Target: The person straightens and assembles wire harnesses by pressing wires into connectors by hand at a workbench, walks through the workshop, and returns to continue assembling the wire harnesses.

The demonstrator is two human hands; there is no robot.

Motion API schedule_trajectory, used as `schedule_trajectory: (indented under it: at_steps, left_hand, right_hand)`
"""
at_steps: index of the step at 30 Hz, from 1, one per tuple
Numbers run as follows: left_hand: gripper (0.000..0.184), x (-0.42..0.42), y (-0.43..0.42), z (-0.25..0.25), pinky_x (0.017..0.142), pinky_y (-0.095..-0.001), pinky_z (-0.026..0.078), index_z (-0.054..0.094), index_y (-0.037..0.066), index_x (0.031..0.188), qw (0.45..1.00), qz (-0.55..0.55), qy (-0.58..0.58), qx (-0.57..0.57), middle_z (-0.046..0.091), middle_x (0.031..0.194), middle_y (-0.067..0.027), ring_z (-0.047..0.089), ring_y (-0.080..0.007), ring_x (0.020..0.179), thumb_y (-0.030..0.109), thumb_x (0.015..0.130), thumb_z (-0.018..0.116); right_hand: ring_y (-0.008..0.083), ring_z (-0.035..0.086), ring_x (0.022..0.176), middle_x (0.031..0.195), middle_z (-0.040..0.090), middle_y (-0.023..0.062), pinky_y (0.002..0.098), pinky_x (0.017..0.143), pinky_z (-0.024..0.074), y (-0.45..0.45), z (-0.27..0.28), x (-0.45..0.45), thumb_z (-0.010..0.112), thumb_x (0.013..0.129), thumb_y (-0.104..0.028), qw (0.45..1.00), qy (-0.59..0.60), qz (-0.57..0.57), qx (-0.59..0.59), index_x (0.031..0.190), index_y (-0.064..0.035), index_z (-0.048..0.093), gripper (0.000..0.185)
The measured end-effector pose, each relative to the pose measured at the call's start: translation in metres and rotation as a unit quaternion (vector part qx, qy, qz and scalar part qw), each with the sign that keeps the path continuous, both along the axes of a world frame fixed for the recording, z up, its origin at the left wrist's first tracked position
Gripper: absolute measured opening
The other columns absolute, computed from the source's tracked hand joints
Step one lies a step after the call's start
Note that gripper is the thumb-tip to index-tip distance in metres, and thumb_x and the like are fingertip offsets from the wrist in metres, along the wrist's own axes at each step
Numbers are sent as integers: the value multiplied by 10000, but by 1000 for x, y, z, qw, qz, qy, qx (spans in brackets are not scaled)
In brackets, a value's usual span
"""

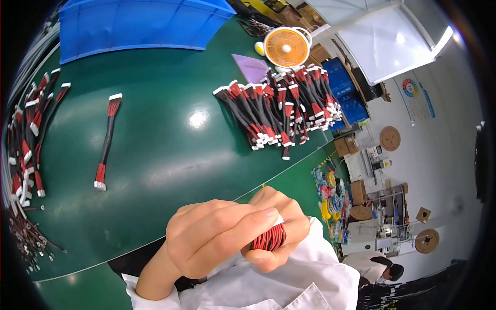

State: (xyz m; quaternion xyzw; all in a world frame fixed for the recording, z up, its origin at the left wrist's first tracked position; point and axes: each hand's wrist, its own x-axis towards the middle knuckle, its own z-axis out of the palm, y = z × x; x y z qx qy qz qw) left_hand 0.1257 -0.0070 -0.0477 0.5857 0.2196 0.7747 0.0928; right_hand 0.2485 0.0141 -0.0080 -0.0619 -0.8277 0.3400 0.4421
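Close in front of my white coat, my two hands meet around a wire harness (268, 238) of red and black wires. Its wires look bent in a tight bundle, and a white connector (278, 221) shows at the upper end. My left hand (214, 235) reaches across with its fingers closed at the connector. Behind and below the bundle, my right hand (289, 214) is curled, thumb under the wires. The far end of this harness is hidden by the hands. A single sleeved harness (108, 142) with white connectors at both ends lies on the green table (170, 119).
A large pile of harnesses (281, 108) lies at the table's far right edge, near a purple card (251, 68) and an orange fan (287, 47). More harnesses (28, 139) lie at left, below a blue bin (139, 28). Another person (373, 267) is at lower right.
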Motion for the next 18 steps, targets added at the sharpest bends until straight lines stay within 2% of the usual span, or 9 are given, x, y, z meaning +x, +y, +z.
schedule_trajectory:
  at_steps: [3, 9, 16, 18]
  left_hand:
    - [231, 5, 1, 1, 503, -263, 503, 606, 26, 937, 1000, -16, -13, 2, 628, 812, -69, 623, -184, 611, 117, 739, 682]
    - [256, 5, -2, 2, 511, -260, 505, 603, 41, 934, 999, -38, -3, -11, 620, 814, -54, 624, -178, 630, 185, 745, 699]
    - [256, 5, -4, 3, 517, -263, 507, 604, 47, 931, 999, -47, -11, -15, 610, 808, -49, 627, -178, 645, 191, 743, 700]
    - [257, 4, -4, 3, 527, -264, 509, 600, 47, 928, 998, -58, -5, -9, 610, 818, -47, 629, -180, 652, 184, 736, 706]
  right_hand:
    - [149, 414, 346, 483, 480, 30, 267, 310, 235, 0, -1, 3, 658, 681, -10, 1000, -4, -10, 22, 571, -18, 515, 181]
    - [143, 423, 349, 488, 489, 26, 259, 302, 244, 1, 3, 2, 669, 691, -32, 999, 5, -11, 53, 588, -21, 530, 173]
    - [136, 423, 350, 487, 487, 19, 259, 298, 246, -1, 0, 0, 665, 694, -34, 997, 30, -22, 73, 595, -27, 533, 165]
    - [135, 422, 350, 485, 482, 16, 257, 298, 246, 0, 3, 1, 664, 692, -32, 997, 5, -16, 80, 598, -29, 533, 161]
